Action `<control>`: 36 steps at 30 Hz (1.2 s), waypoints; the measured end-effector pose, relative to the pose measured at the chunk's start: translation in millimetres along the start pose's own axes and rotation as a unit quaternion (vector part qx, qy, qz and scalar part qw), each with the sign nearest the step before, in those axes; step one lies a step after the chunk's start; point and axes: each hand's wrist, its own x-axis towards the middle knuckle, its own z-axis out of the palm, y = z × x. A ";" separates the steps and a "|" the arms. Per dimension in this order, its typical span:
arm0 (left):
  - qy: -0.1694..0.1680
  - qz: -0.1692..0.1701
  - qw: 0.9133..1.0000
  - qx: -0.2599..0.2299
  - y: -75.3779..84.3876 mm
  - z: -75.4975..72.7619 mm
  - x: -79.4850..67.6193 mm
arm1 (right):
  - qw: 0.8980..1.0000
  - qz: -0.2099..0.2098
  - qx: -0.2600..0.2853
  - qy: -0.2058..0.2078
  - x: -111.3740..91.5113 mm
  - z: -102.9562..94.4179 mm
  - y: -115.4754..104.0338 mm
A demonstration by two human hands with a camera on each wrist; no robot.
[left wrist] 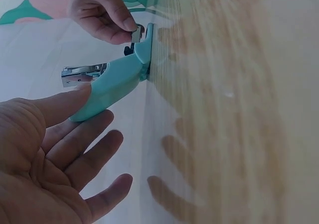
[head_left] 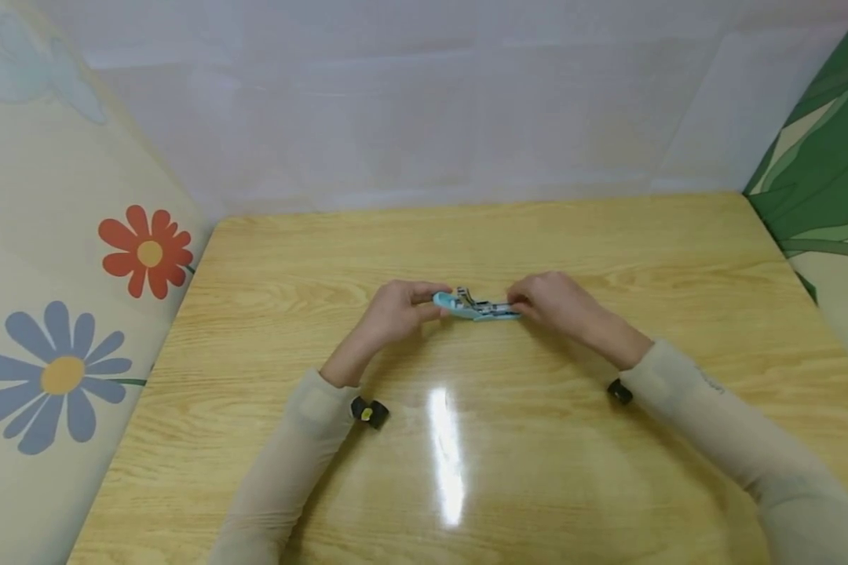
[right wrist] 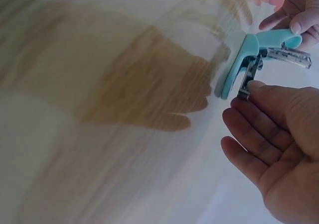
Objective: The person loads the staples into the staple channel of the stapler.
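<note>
Fingers (left wrist: 94, 159) of the left hand (head_left: 399, 310) are pinched on the teal stapler (left wrist: 117, 82), its metal rail (right wrist: 248, 74) gripped by the right hand (head_left: 558, 302); splayed open, it's held low at the tabletop (head_left: 537, 455). Probably light, stiff, slick: best taken by the casing.

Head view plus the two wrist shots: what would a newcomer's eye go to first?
The turquoise stapler, spread open between the left hand and right hand near the middle of the wood-grain table. Next, the big red flower and blue flower on the panel left of the table, then the bright glare streak on the tabletop nearer the wearer.
</note>
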 end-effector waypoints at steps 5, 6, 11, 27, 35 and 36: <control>0.000 -0.010 1.000 -0.001 1.3 -0.5 -0.1 | 1.000 0.005 -0.001 -0.002 -2.0 -1.3 3.8; 0.000 -0.010 1.000 -0.001 1.8 -0.6 -0.2 | 1.000 0.006 0.001 -0.002 -2.2 -1.4 4.1; 0.006 0.004 1.000 0.021 4.8 -2.0 -1.8 | 1.000 0.000 0.004 0.005 -1.2 -1.1 4.9; 0.034 0.062 0.989 0.128 25.7 4.8 3.2 | 1.000 0.019 0.013 -0.001 -1.3 -3.4 5.3; 0.069 0.095 0.985 0.128 37.9 17.9 12.0 | 0.999 0.017 0.035 0.010 -0.9 -1.2 6.9; 0.072 0.103 0.984 0.129 38.8 19.8 13.7 | 0.999 0.017 0.037 0.013 -1.1 -1.0 7.1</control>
